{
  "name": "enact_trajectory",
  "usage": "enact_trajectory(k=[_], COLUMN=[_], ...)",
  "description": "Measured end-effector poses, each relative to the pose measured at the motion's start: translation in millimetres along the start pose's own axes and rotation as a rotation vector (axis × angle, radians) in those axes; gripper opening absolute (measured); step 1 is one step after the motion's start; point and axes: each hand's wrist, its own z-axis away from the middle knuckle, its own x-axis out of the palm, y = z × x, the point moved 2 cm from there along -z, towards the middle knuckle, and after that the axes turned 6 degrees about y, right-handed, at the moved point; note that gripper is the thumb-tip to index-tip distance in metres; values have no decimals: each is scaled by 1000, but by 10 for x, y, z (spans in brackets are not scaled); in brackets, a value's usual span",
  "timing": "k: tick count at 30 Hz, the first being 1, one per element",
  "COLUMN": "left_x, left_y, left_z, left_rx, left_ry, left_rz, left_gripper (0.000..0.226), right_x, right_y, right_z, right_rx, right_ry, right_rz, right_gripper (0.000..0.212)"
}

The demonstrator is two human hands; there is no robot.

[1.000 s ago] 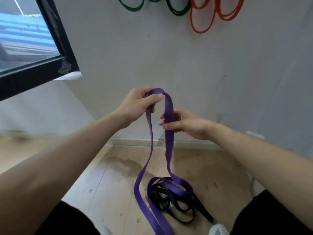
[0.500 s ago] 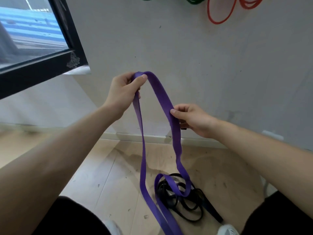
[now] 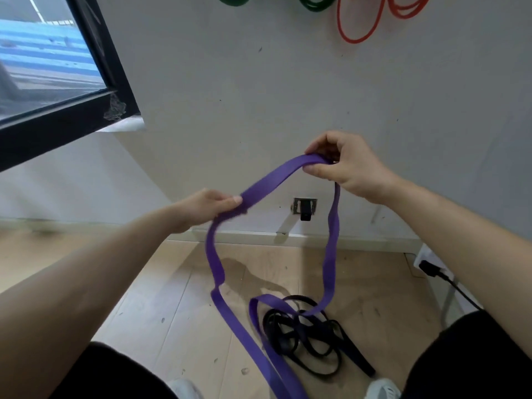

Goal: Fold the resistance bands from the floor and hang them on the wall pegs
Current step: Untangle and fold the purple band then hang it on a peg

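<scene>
White shoe tips (image 3: 382,389) and dark-clad legs at bottom edge of head view. Wooden floor (image 3: 138,300), scuffed and spotted. On it, between the legs and slightly right: tangled heap of black bands (image 3: 305,344), narrow, flat, several loops overlapping. Purple band (image 3: 273,177): wide flat strap, matte, one continuous loop; its lower part trails on the floor, two runs going out of view at the bottom edge, one small loop lying over the black heap. From the floor, two strands rise: the left strand, wavy and slightly twisted, to the left hand (image 3: 207,207); the right strand, nearly vertical, to the right hand (image 3: 347,165). Between the hands the band spans flat, sloping up from left to right, mildly blurred. Left hand: lower, fingers curled round the strap, thumb pressed on top. Right hand: higher, thumb and curled fingers pinching the strap where it bends over and drops. Hands apart, both forearms bare. Behind: white skirting, then grey wall (image 3: 259,105) with small dark specks. Metal bracket (image 3: 304,208) low on the wall, between the two strands. Black plug and cable (image 3: 433,270) in a white socket at right. Black-framed window (image 3: 63,122) upper left. Top edge: green bands (image 3: 315,4) and thin red bands (image 3: 358,34) hang against the wall, upper ends cut off by the frame.
</scene>
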Motion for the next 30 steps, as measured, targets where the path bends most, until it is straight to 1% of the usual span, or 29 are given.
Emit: enact_trajectory(k=[1, 3, 5, 6, 8, 10, 12, 16, 19, 20, 24, 27, 30], left_x=[99, 288, 444, 508, 614, 722, 831, 1027, 1101, 1120, 1194, 1185, 1148], left_y=[3, 84, 200, 263, 382, 515, 660, 853, 950, 982, 1102, 1168, 1192], left_z=[23, 56, 59, 59, 52, 50, 62, 65, 39, 29, 47, 59, 91], left_rx=[-22, -36, -19, -8, 30, 80, 120, 215, 248, 255, 266, 247, 244], left_ry=[-106, -237, -295, -301, -288, -258, -207, -145, 6, 32, 6, -80, -159], left_rz=[-28, -40, 8, 45, 115, 161, 201, 231, 252, 270, 378, 442, 457], left_gripper=[47, 36, 27, 29, 37, 35, 36, 41, 42, 42, 32, 29, 19], right_x=[-46, -105, -148, -169, -216, -259, -299, -387, -450, -466, -505, -525, -577], right_y=[3, 9, 6, -5, -62, -139, -199, -241, -256, -261, -281, -289, -258], right_z=[-1, 4, 6, 1, -15, -32, -35, -16, -7, -5, 5, -6, -31], right_rx=[2, 7, 20, 27, 15, -29, -41, 49, 73, 84, 151, 163, 174], right_ry=[-15, -8, 54, 91, 126, 117, 101, 108, 119, 125, 117, 98, 136], right_rz=[-8, -33, -75, -96, -79, -5, 6, -139, -247, -283, -448, -557, -638], right_gripper=[25, 22, 20, 19, 19, 19, 19, 18, 10, 9, 11, 17, 16])
